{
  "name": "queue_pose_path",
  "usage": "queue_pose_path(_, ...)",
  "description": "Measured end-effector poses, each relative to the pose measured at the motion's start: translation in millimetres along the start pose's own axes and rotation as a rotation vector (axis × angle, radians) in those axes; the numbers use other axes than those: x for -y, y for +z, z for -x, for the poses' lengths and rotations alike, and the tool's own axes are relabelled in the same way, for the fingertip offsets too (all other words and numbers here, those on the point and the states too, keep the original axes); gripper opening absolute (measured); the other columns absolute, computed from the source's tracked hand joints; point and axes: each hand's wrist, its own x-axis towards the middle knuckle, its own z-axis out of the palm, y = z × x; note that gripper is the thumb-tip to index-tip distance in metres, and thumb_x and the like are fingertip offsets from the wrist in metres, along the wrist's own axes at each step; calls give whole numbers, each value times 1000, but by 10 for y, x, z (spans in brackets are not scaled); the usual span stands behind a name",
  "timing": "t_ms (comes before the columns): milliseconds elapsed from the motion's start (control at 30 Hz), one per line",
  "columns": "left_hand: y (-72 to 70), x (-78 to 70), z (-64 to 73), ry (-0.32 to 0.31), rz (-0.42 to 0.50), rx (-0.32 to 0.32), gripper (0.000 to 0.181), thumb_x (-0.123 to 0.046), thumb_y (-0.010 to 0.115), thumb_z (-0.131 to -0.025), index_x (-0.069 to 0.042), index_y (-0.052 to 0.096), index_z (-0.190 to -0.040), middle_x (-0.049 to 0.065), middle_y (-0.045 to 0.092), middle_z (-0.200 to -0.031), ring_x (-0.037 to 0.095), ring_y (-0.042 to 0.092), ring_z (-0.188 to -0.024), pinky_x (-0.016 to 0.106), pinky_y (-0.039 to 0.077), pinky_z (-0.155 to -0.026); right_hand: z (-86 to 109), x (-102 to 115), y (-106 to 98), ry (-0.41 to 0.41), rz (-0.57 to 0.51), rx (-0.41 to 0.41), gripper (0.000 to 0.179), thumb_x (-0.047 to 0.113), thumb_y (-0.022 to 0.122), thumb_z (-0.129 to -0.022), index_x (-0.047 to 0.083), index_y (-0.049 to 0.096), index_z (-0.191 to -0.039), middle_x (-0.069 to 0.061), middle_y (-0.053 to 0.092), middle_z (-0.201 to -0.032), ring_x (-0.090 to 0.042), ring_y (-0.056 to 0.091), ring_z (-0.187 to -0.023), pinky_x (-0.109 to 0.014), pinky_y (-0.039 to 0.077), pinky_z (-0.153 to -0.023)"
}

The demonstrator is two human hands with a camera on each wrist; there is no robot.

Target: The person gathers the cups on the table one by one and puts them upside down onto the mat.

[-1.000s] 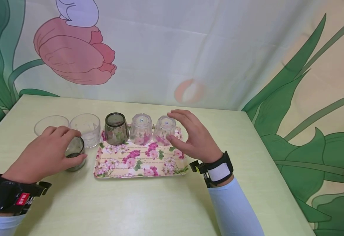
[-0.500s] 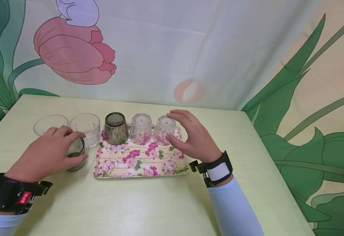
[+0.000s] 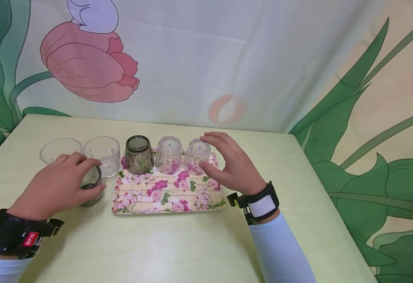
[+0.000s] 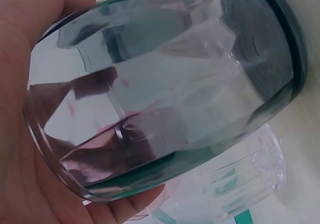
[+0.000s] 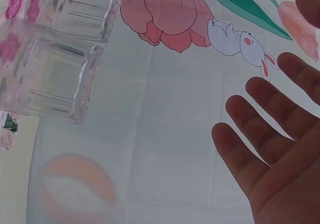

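My left hand (image 3: 55,186) grips a smoky grey glass (image 3: 93,182) by its upper part, left of a floral tray (image 3: 167,202). Filling much of the left wrist view, that same glass (image 4: 165,93) has its rim toward my palm and its thick base away from it. Fingers spread and bent slightly, my right hand (image 3: 232,167) hovers at the tray's right side and holds nothing. Nearest to it is an upside-down clear faceted glass (image 3: 195,159). Another clear glass (image 3: 169,157) and a smoky glass (image 3: 139,155) stand inverted in the same row on the tray.
Two wide clear glasses (image 3: 109,159) stand upright behind my left hand, the left one partly covered by it. The pale table (image 3: 178,243) ends at a printed curtain (image 3: 178,78) behind and on the right side.
My left hand has shifted very slightly to the right around the smoky glass. The right hand and the glasses on the tray look the same.
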Motion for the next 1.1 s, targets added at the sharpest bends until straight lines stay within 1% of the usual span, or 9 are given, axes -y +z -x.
queue_pose_path(133, -15, -12, -2, -5, 9, 2, 64, -51, 77, -80, -7, 64, -125, 23, 60, -116, 42, 56, -102, 61, 54, -75, 3, 1, -9, 6, -2, -1, 56, 28, 70, -91, 9, 53, -141, -10, 51, -143, -23, 48, -135, -41, 44, -111)
queue_pose_path(333, -81, -34, 2, -17, 24, -4, 64, -51, 77, -79, -9, 64, -125, 23, 59, -119, 42, 55, -105, 62, 55, -72, 3, 0, -7, 14, -3, 5, 56, 28, 70, -92, 9, 53, -141, -9, 51, -144, -23, 48, -135, -41, 44, -111)
queue_pose_path(567, -125, -58, -25, 3, 29, -20, 63, -52, 77, -79, -9, 65, -124, 23, 60, -116, 41, 55, -103, 60, 55, -69, 9, -15, 2, 15, -2, 6, 55, 29, 70, -92, 9, 53, -141, -12, 50, -144, -23, 48, -135, -42, 44, -111)
queue_pose_path(733, -167, -90, -33, 16, 34, -40, 63, -52, 76, -80, -9, 65, -124, 21, 60, -116, 40, 56, -102, 59, 55, -68, 18, -26, 12, 21, -2, 11, 55, 30, 69, -92, 11, 53, -142, -10, 50, -145, -23, 47, -135, -42, 44, -111)
queue_pose_path(933, -220, -147, -53, -5, 46, -28, 65, -53, 75, -80, -10, 63, -126, 20, 58, -122, 40, 55, -107, 59, 56, -68, 13, -26, 15, 22, -5, 11, 56, 29, 69, -92, 11, 53, -142, -9, 50, -145, -23, 48, -135, -41, 44, -111)
queue_pose_path(1100, -262, -183, -64, 15, 51, -36, 66, -55, 74, -81, -10, 62, -128, 20, 58, -124, 41, 55, -109, 59, 57, -68, 6, -24, 11, 19, -4, 12, 56, 28, 70, -92, 10, 53, -142, -9, 50, -145, -23, 48, -135, -41, 44, -111)
